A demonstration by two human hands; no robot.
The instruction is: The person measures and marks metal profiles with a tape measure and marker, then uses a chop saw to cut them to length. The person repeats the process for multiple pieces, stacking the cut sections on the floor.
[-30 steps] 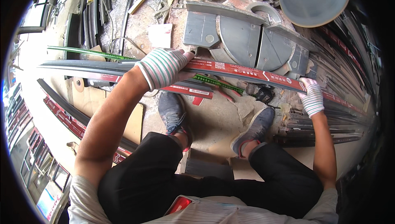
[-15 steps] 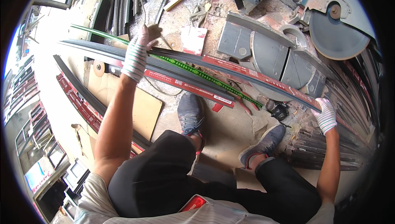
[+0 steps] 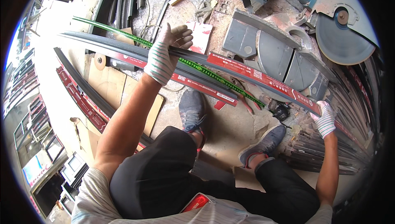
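A long dark grey metal profile with a red printed film (image 3: 263, 77) slants across in front of me. My right hand (image 3: 324, 119), in a striped white glove, is closed around its right end. My gloved left hand (image 3: 164, 55) lies against the profile farther left, palm turned up, with fingers and thumb apart. Below it, a green tape measure blade (image 3: 212, 74) stretches out from its black case (image 3: 281, 112) on the floor and passes behind my left hand. A second red-filmed profile (image 3: 205, 89) lies alongside the blade, nearer my feet.
A cut-off saw with a round blade (image 3: 345, 38) and grey base (image 3: 271, 55) stands at the far right. Many profiles (image 3: 325, 148) are stacked at right. Red-handled pliers (image 3: 248, 104) and an adjustable wrench (image 3: 203, 10) lie on the floor. Cardboard (image 3: 109, 80) lies left.
My left hand has moved right along the profile, and its fingers now spread more visibly. My right hand stays at the right end. The view has shifted slightly.
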